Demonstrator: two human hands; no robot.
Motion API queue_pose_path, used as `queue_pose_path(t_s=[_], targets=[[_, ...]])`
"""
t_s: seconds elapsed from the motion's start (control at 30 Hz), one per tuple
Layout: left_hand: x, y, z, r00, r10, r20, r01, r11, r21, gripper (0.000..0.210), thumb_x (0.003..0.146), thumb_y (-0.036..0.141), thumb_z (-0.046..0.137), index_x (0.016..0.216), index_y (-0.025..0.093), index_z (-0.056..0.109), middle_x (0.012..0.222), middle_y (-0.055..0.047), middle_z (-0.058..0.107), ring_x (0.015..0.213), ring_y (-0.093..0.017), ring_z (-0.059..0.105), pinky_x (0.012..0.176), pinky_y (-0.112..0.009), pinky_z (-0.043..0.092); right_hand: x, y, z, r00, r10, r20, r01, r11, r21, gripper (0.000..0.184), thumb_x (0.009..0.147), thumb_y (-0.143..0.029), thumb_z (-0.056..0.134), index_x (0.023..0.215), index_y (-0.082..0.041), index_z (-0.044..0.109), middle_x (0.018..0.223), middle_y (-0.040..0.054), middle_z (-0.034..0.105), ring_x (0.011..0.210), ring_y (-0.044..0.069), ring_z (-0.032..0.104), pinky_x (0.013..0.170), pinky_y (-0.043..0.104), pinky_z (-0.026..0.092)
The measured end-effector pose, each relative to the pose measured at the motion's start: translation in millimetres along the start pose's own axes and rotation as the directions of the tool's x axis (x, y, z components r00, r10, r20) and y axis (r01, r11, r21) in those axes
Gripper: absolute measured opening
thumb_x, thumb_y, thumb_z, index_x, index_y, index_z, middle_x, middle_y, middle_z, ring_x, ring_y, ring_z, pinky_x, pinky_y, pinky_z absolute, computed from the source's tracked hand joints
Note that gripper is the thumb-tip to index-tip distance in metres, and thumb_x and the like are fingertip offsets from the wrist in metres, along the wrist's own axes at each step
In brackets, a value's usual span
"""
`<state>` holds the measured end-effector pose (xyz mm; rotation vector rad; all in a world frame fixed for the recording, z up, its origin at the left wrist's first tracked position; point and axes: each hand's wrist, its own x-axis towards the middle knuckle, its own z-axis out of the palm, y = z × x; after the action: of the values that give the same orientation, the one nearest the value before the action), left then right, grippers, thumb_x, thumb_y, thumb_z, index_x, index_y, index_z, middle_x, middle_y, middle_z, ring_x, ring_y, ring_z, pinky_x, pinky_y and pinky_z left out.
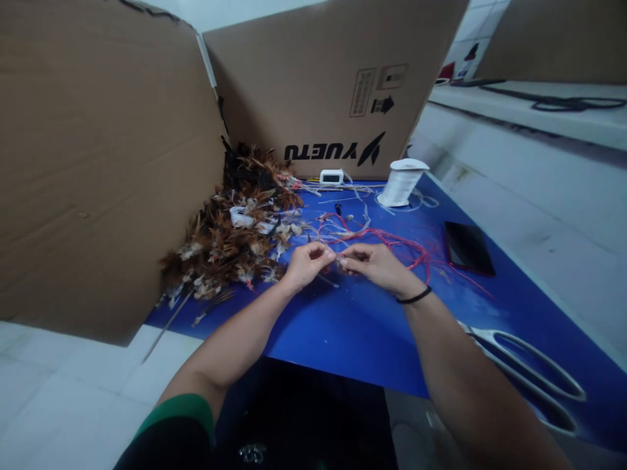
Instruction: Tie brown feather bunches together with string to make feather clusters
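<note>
My left hand (pixel 308 264) and my right hand (pixel 375 266) meet above the front part of the blue tabletop (pixel 337 333). Both are closed in a pinch, with fingertips almost touching. Between them is a tiny piece, partly pinkish, too small and covered to name. A thin pale strip (pixel 329 281) shows just below the fingers. Pink-red string (pixel 416 251) lies in loose strands behind and beside my right hand. To the left of my left hand is a large heap of brown feathers (pixel 230 245) with whitish ends, some tied in small bunches.
A spool of white ribbon (pixel 402 183) stands at the back, near a small white digital display (pixel 332 177). A dark phone (pixel 469 249) lies on the right. Large scissors (pixel 529 365) are partly under my right forearm. Cardboard panels (pixel 313 85) rise behind and at left.
</note>
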<state>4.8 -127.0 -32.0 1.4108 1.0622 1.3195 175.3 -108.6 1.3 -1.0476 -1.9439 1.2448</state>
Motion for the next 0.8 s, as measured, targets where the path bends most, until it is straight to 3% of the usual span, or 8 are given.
queue_pose_path(t_s=[0.17, 0.27, 0.4, 0.53, 0.73, 0.8], targets=[[0.7, -0.5, -4.3, 0.986, 0.156, 0.058, -0.166, 0.929, 0.331, 0.017, 0.073, 0.034, 0.064, 0.074, 0.018, 0.065, 0.066, -0.001, 0.062, 0.060, -0.012, 0.055, 0.059, -0.025, 0.044, 3.6, 9.9, -4.9, 0.997, -0.048, -0.067, 0.038, 0.989, -0.141, 0.025, 0.071, -0.039, 0.060, 0.077, -0.016, 0.066, 0.064, 0.0018, 0.063, 0.057, 0.013, 0.055, 0.055, 0.026, 0.043], [2.4, -0.3, -6.6, 0.972, 0.233, 0.017, -0.220, 0.887, 0.407, 0.014, 0.071, 0.031, 0.066, 0.069, 0.018, 0.066, 0.072, -0.003, 0.064, 0.065, -0.013, 0.055, 0.064, -0.026, 0.045, 5.2, 13.7, -6.5, 0.985, -0.087, -0.148, 0.054, 0.976, -0.213, 0.024, 0.072, -0.037, 0.059, 0.081, -0.017, 0.066, 0.073, 0.0041, 0.068, 0.065, 0.016, 0.060, 0.062, 0.028, 0.047], [7.4, -0.5, -11.0, 0.981, 0.124, -0.146, -0.087, 0.968, 0.237, 0.015, 0.073, 0.033, 0.062, 0.071, 0.018, 0.063, 0.056, 0.002, 0.057, 0.051, -0.010, 0.049, 0.051, -0.023, 0.042, 6.1, 15.5, -9.3, 0.942, -0.107, -0.318, 0.001, 0.949, -0.316, 0.023, 0.072, -0.034, 0.059, 0.085, -0.017, 0.065, 0.082, 0.0063, 0.069, 0.068, 0.017, 0.063, 0.065, 0.030, 0.048], [15.2, 5.3, -21.9, 0.952, 0.041, -0.304, -0.040, 0.999, 0.011, 0.014, 0.070, 0.030, 0.065, 0.074, 0.018, 0.060, 0.051, 0.005, 0.054, 0.043, -0.008, 0.047, 0.045, -0.021, 0.040, 6.4, 17.0, -9.9, 0.932, -0.139, -0.335, 0.003, 0.927, -0.376, 0.023, 0.073, -0.035, 0.059, 0.087, -0.017, 0.064, 0.078, 0.0060, 0.068, 0.063, 0.016, 0.061, 0.060, 0.028, 0.048], [25.5, 15.7, -48.5, 0.845, 0.026, -0.534, -0.055, 0.998, -0.038, 0.014, 0.068, 0.026, 0.064, 0.074, 0.017, 0.055, 0.056, 0.003, 0.059, 0.045, -0.008, 0.051, 0.048, -0.021, 0.043, 5.0, 15.3, -7.9, 0.929, -0.182, -0.323, 0.029, 0.904, -0.426, 0.019, 0.072, -0.031, 0.058, 0.086, -0.018, 0.062, 0.075, 0.0043, 0.067, 0.059, 0.014, 0.060, 0.057, 0.027, 0.047], [26.4, 16.7, -56.2, 0.845, 0.025, -0.534, -0.022, 1.000, 0.011, 0.012, 0.069, 0.026, 0.062, 0.073, 0.017, 0.056, 0.056, 0.002, 0.060, 0.046, -0.009, 0.052, 0.050, -0.022, 0.043, 4.3, 13.9, -8.0, 0.934, -0.170, -0.316, 0.015, 0.898, -0.439, 0.018, 0.072, -0.029, 0.058, 0.087, -0.018, 0.062, 0.074, 0.0037, 0.067, 0.060, 0.014, 0.060, 0.058, 0.026, 0.047]])
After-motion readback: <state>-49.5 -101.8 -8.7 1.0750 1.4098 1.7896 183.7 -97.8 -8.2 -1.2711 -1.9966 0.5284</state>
